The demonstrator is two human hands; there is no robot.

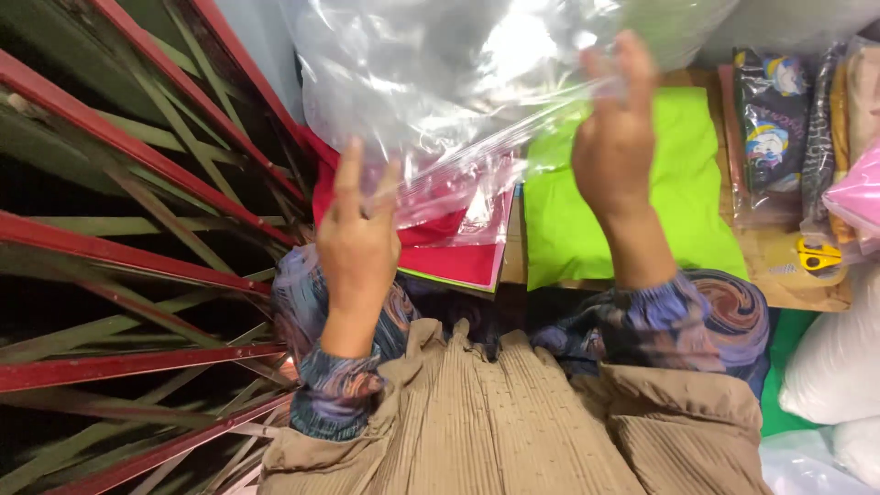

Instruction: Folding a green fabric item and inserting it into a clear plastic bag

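Observation:
My left hand (357, 234) and my right hand (616, 137) are both raised and grip the lower edge of a large clear plastic bag (440, 82), which billows up across the top middle of the view. Under the bag lies a red fabric piece in clear wrap (458, 257), and to its right a bright green packed cushion cover (683, 197) rests on a brown surface. My patterned sleeves and tan ribbed clothing fill the bottom of the view.
A red and green metal folding gate (137, 238) fills the left side. Packed printed fabrics (775, 128) and a pink bag (857, 192) stand at the right. A yellow tape dispenser (819, 257) lies on the brown board. White stuffed cushions (839, 367) sit at lower right.

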